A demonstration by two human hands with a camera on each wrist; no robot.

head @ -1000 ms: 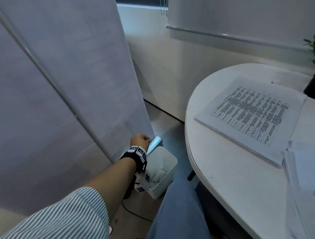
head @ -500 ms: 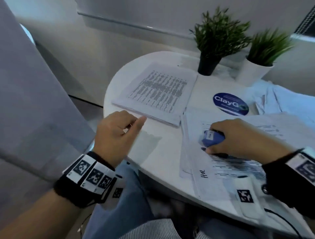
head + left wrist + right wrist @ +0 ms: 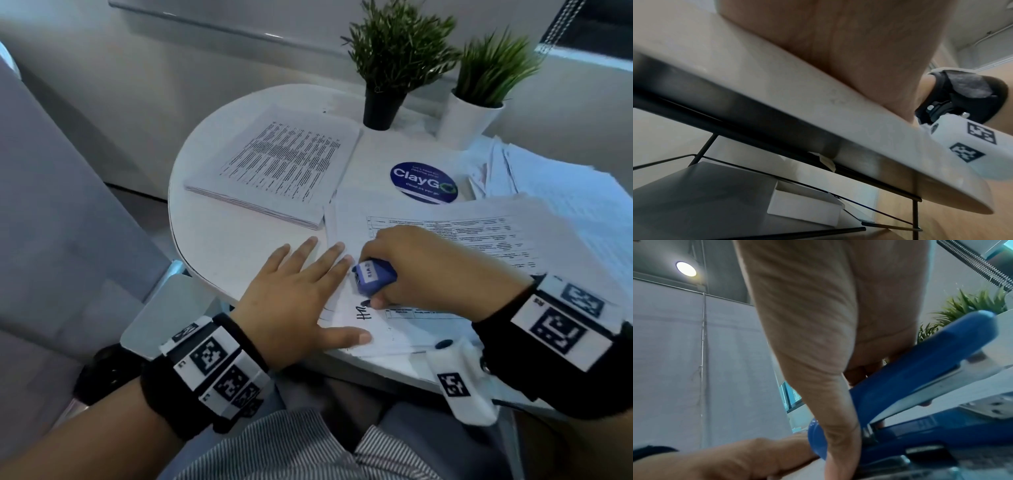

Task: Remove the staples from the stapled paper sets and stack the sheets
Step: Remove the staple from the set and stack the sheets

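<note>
from the head view, the left hand (image 3: 301,305) lies flat, fingers straight and spread, pressing the near left corner of a printed paper set (image 3: 442,270) that lies at the near edge of the round white table (image 3: 219,246). just to its right, the right hand (image 3: 431,270) has its fingers curled round a blue stapler (image 3: 375,275), whose labelled end points toward the left fingertips and sits on the same corner of the sheets. a squared stack of sheets (image 3: 277,168) lies toward the far left edge of the table, apart from the set. more loose papers (image 3: 561,192) are piled along the right edge. a round blue sticker (image 3: 424,182) sits near the table's middle, and two potted plants (image 3: 387,68) stand at the far edge.

from the left wrist view, the palm of the left hand (image 3: 859,48) rests on the table's rim (image 3: 818,113); its fingers are hidden here.

from the right wrist view, the right hand (image 3: 818,321) comes down over the stapler (image 3: 920,369), thumb along its near side and fingertips on its far side; the stapler's upper arm is raised off its base.
</note>
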